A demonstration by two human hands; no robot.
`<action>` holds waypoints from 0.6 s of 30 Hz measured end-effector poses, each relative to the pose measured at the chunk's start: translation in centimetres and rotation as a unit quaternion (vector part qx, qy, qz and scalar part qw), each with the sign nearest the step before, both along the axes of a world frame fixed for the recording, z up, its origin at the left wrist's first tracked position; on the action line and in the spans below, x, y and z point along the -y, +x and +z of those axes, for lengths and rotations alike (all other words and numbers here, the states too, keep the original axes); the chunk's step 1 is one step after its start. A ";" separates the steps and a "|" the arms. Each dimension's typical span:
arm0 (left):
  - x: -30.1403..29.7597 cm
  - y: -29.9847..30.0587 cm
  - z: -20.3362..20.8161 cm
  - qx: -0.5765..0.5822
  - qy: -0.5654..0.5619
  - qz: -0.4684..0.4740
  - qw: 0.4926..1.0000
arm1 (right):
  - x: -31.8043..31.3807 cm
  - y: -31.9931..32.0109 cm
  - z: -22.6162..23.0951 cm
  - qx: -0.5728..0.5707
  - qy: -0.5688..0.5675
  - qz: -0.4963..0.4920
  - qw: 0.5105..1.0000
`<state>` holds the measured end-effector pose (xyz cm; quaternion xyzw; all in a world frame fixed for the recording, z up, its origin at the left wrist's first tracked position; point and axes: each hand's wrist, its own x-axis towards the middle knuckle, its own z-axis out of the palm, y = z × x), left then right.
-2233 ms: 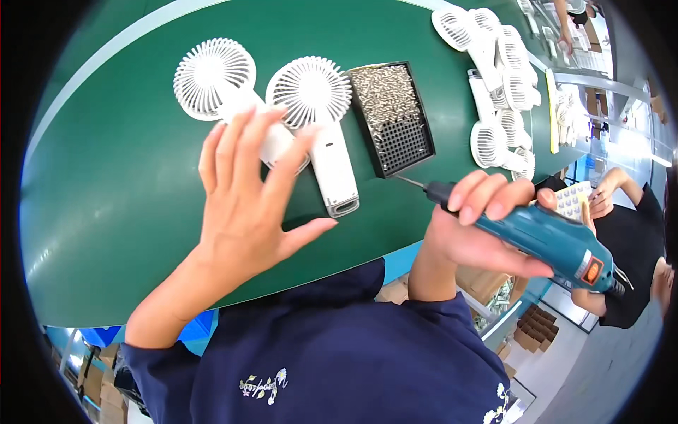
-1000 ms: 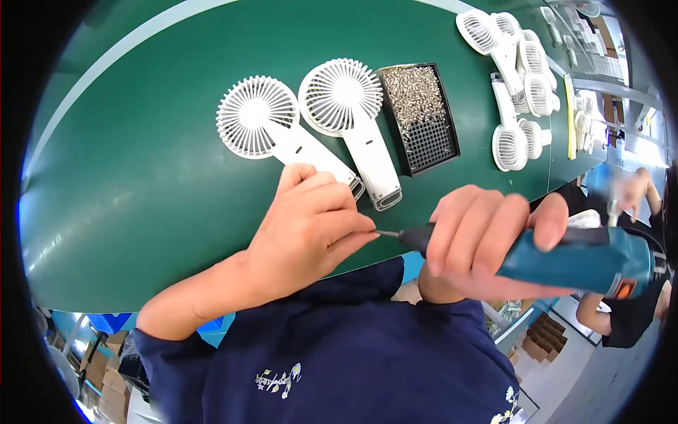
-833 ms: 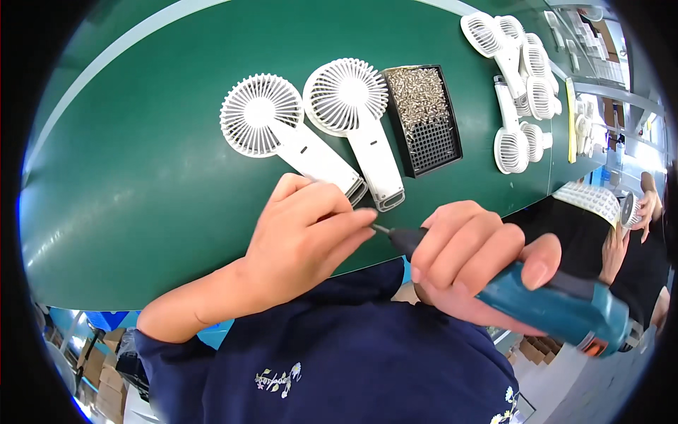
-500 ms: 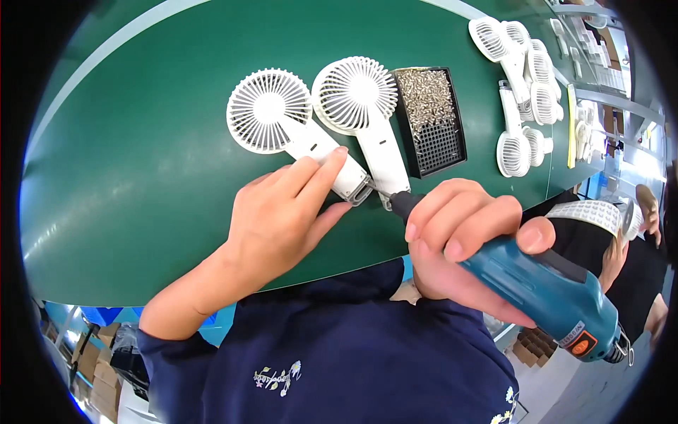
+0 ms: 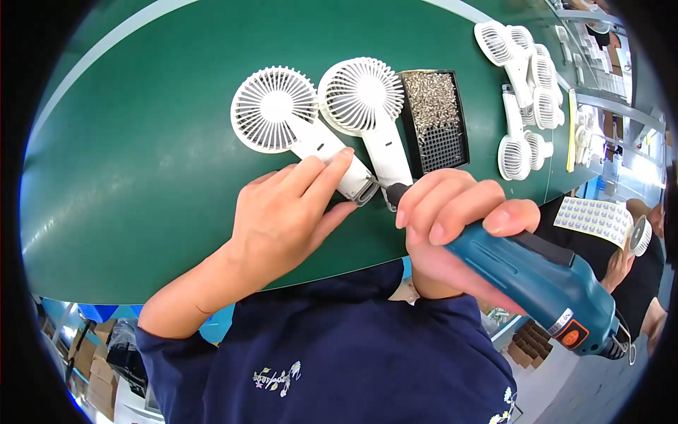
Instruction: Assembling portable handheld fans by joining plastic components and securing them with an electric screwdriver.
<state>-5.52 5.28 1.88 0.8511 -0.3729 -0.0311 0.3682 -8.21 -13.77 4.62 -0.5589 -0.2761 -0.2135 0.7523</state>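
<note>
A white handheld fan [image 5: 275, 109] lies on the green table, its round grille pointing away from me. My left hand [image 5: 286, 208] grips the lower end of its handle between thumb and fingers. In my right hand [image 5: 459, 219] is a teal electric screwdriver [image 5: 530, 283], its bit touching the handle's end beside a grey slotted part. A second white fan [image 5: 361, 95] lies just to the right, its handle's tip partly behind the bit. Beyond it sits a black tray [image 5: 462, 134] with many small screws, heaped at its far part and standing in a perforated plate nearer me.
Several more white fans [image 5: 515, 155] are grouped at the table's right side. A co-worker at the right edge holds a small fan [image 5: 640, 237] and a sheet of labels [image 5: 593, 219]. Cardboard boxes [image 5: 104, 381] stand below at the left.
The screwdriver's rear has swung slightly up and left while its bit stays at the fan's handle end. The table view has shifted a little. Both hands keep their hold.
</note>
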 end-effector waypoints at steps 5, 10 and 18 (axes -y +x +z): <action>0.1 0.1 0.1 0.005 0.002 0.004 1.000 | 0.4 -0.5 0.6 -0.002 0.015 -0.021 1.000; 0.3 -0.2 -0.6 0.019 -0.020 0.022 0.999 | 4.8 -1.6 1.2 0.042 0.078 -0.173 0.981; 0.9 -0.2 -0.6 0.025 -0.017 0.033 0.999 | 6.5 -1.9 -0.4 -0.010 0.072 -0.212 0.974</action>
